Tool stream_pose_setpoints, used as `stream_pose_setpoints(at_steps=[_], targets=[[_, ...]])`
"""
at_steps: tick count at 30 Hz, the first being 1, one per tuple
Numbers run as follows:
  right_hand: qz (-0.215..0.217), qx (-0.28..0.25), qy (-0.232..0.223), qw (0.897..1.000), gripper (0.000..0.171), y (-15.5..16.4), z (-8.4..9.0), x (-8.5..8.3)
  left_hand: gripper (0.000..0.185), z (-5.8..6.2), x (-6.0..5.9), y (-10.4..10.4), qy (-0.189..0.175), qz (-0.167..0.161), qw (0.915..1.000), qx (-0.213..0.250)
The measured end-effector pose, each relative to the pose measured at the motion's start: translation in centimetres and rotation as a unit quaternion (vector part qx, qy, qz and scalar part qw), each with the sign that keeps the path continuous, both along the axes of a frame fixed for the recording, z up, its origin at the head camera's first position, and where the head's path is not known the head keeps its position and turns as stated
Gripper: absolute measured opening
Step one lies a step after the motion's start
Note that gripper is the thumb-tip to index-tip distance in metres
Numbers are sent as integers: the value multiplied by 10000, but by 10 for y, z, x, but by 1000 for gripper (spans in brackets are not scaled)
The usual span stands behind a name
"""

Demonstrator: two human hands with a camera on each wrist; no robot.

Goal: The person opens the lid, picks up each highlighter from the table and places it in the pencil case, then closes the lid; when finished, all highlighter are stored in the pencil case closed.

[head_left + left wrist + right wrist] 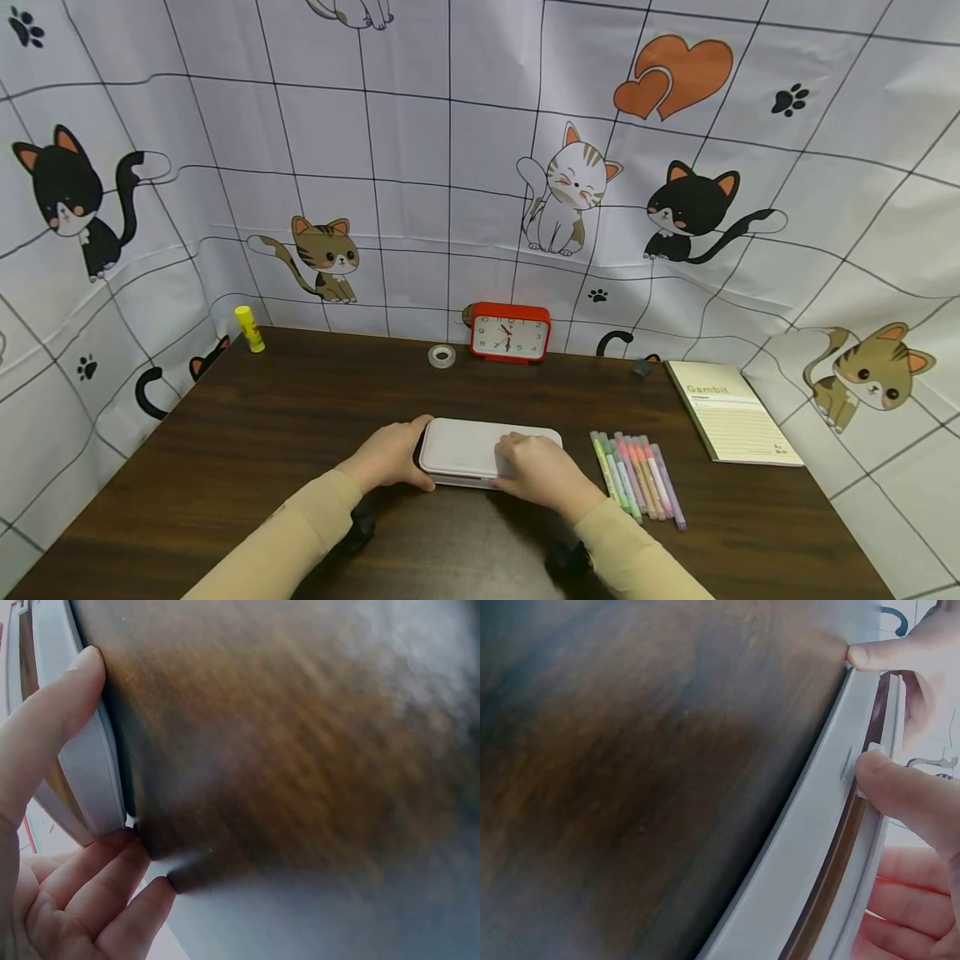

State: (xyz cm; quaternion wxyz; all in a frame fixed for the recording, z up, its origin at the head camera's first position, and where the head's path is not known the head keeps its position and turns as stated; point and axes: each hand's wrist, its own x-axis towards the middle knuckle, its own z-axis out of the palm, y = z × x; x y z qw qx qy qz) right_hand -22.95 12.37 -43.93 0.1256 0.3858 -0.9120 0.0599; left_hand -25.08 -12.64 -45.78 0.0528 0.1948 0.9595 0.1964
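A flat white pencil case (468,446) with rounded corners lies near the middle of the table. My left hand (390,454) grips its left end, thumb at the front wall and fingers round the far side; the left wrist view shows the thumb (82,679) on the white wall. At the right part of the lid is my right hand (536,471), fingers curled over the top. Its thumb (881,776) presses a small white latch at the front, as the right wrist view shows. There, a narrow dark gap runs between lid and base.
Several pastel markers (637,475) lie side by side to the right of the case. Beyond them is a notepad (735,412). Along the back stand a red clock (510,333), a tape roll (442,357), a yellow glue stick (250,329) and a small dark object (641,367).
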Motion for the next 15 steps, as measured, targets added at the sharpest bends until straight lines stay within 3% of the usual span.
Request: stream_pose_setpoints(at_steps=[8, 15], targets=[[122, -97, 96, 9998, 28, 2, 0, 0, 98, -1, 0, 0, -29, 18, 10000, 51], [90, -194, 121, 9997, 28, 3, -1, 1, 106, 2, 1, -1, -301, 62, 9995, 84]])
